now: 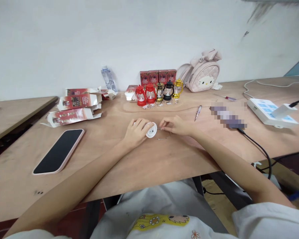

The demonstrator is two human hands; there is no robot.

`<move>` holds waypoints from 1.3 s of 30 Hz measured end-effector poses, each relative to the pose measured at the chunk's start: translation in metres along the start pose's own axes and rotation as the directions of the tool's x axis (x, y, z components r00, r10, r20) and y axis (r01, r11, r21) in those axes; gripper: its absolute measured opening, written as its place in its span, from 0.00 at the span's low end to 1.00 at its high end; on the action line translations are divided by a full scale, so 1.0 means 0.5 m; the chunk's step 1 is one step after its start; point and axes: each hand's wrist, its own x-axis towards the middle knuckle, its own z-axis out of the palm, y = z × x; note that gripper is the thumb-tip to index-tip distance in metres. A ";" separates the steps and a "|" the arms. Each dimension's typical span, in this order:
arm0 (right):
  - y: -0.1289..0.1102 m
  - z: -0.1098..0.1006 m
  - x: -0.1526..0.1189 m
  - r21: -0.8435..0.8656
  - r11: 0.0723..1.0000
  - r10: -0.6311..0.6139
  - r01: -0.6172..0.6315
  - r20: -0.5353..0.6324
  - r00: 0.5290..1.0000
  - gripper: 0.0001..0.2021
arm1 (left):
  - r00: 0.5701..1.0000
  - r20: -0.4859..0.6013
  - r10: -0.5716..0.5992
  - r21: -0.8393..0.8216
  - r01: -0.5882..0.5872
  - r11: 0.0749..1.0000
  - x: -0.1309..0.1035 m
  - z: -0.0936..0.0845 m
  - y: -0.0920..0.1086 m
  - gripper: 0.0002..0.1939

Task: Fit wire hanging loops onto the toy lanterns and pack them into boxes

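Note:
My left hand [138, 131] is closed around a small white round disc [151, 130] with dark marks on its face. Just to its right, my right hand [173, 126] pinches a thin metal piece whose near end reaches toward the disc; I cannot make out exactly what it is. Beneath the right hand, a thin bent wire [164, 138] lies on the wooden table [139, 166]. Beyond both hands stand two red mini lanterns [146, 94], a bronze lantern [159, 92], a black lantern [168, 91] and a gold lantern [177, 89], with small wire bits in front.
Opened red boxes [73, 114] and a phone [58, 151] lie left; a water bottle [109, 79] leans by the wall. Red boxes [154, 77] and a pink bag [203, 74] stand behind. A screwdriver [198, 113], a blurred-out device [226, 116] and a power strip [271, 113] lie right.

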 end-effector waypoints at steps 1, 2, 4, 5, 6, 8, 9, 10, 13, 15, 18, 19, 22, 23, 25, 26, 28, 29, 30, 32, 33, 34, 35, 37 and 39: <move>-0.008 0.004 -0.001 0.018 1.000 -0.017 0.018 -0.035 0.999 0.04 | 1.000 0.000 -0.002 0.003 0.002 1.000 0.000 0.000 0.000 0.10; -0.016 0.008 -0.002 0.042 0.999 -0.032 0.035 -0.073 0.997 0.05 | 1.000 -0.005 -0.003 0.007 0.003 1.000 0.000 -0.001 0.000 0.09; -0.029 0.017 -0.003 0.087 0.994 -0.055 0.069 -0.146 0.988 0.06 | 1.000 -0.020 -0.003 0.011 0.003 1.000 0.001 -0.002 0.001 0.09; -0.034 0.021 -0.004 0.100 0.991 -0.066 0.085 -0.177 0.982 0.07 | 1.000 -0.026 -0.005 0.012 0.005 1.000 0.001 -0.002 0.002 0.09; -0.038 0.024 -0.003 0.103 0.990 -0.075 0.097 -0.201 0.977 0.07 | 0.999 -0.031 -0.007 0.012 0.008 1.000 0.002 -0.002 0.002 0.09; -0.042 0.029 -0.003 0.083 0.991 -0.079 0.101 -0.232 0.969 0.09 | 0.999 -0.034 -0.011 0.013 0.012 1.000 0.003 -0.002 0.003 0.09; -0.042 0.031 -0.002 0.065 0.994 -0.074 0.092 -0.242 0.968 0.10 | 0.999 -0.035 -0.012 0.013 0.013 1.000 0.003 -0.002 0.003 0.09; -0.042 0.032 -0.002 0.049 0.996 -0.065 0.080 -0.249 0.966 0.11 | 0.999 -0.034 -0.013 0.012 0.014 1.000 0.003 -0.002 0.003 0.09; -0.038 0.034 -0.001 0.038 0.998 -0.041 0.053 -0.261 0.964 0.11 | 0.999 -0.025 -0.023 0.008 0.024 1.000 0.003 -0.001 0.003 0.09; -0.037 0.036 -0.001 0.063 0.997 -0.025 0.044 -0.269 0.963 0.11 | 1.000 -0.010 -0.029 0.010 0.029 1.000 0.002 -0.001 0.002 0.09; -0.036 0.039 -0.002 0.133 0.991 0.016 0.020 -0.269 0.963 0.11 | 0.999 -0.007 -0.032 0.014 0.032 0.999 0.002 -0.001 0.002 0.09; -0.036 0.040 -0.002 0.165 0.986 0.034 0.010 -0.265 0.964 0.11 | 0.999 -0.011 -0.034 0.012 0.034 0.999 0.002 -0.001 0.002 0.09; -0.034 0.042 -0.002 0.284 0.959 0.083 -0.009 -0.249 0.965 0.10 | 0.999 -0.009 -0.043 0.005 0.043 0.999 0.001 -0.001 0.002 0.09; -0.033 0.043 -0.001 0.326 0.945 0.094 -0.010 -0.244 0.965 0.10 | 0.999 -0.006 -0.046 0.003 0.046 0.999 0.001 -0.001 0.002 0.09; -0.031 0.044 0.000 0.405 0.914 0.110 -0.007 -0.230 0.967 0.08 | 0.999 -0.010 -0.047 0.002 0.047 0.999 0.001 -0.001 0.002 0.09; -0.029 0.045 0.001 0.442 0.897 0.117 -0.008 -0.220 0.968 0.08 | 0.999 -0.018 -0.044 0.004 0.044 0.999 0.001 -0.002 0.001 0.09; -0.025 0.047 0.003 0.503 0.864 0.131 -0.011 -0.204 0.970 0.08 | 0.999 -0.036 -0.037 0.007 0.037 0.999 0.001 -0.001 0.001 0.09; -0.024 0.049 0.004 0.526 0.850 0.137 -0.011 -0.201 0.970 0.09 | 0.999 -0.038 -0.039 0.008 0.039 0.999 0.001 -0.001 0.001 0.09; -0.022 0.050 0.005 0.547 0.837 0.142 -0.010 -0.201 0.969 0.09 | 0.998 -0.035 -0.045 0.008 0.045 0.999 0.001 -0.001 0.002 0.09; -0.021 0.052 0.006 0.583 0.813 0.154 -0.006 -0.204 0.967 0.10 | 0.998 -0.022 -0.065 0.009 0.066 0.998 0.000 0.000 0.002 0.09; -0.021 0.052 0.006 0.598 0.802 0.160 -0.004 -0.208 0.965 0.11 | 0.997 -0.015 -0.074 0.010 0.074 0.997 0.000 0.000 0.002 0.09; -0.022 0.053 0.006 0.608 0.794 0.164 0.000 -0.214 0.963 0.11 | 0.997 -0.011 -0.082 0.010 0.082 0.997 0.000 0.000 0.002 0.09; -0.023 0.053 0.005 0.610 0.792 0.167 0.005 -0.224 0.960 0.11 | 0.996 -0.009 -0.087 0.010 0.087 0.996 0.000 0.000 0.002 0.09; -0.028 0.053 0.003 0.587 0.810 0.161 0.018 -0.251 0.955 0.11 | 0.996 -0.019 -0.088 0.009 0.089 0.996 0.000 0.000 0.002 0.09; -0.034 0.053 0.002 0.552 0.833 0.150 0.028 -0.275 0.950 0.10 | 0.996 -0.029 -0.084 0.008 0.084 0.996 0.000 -0.001 0.002 0.09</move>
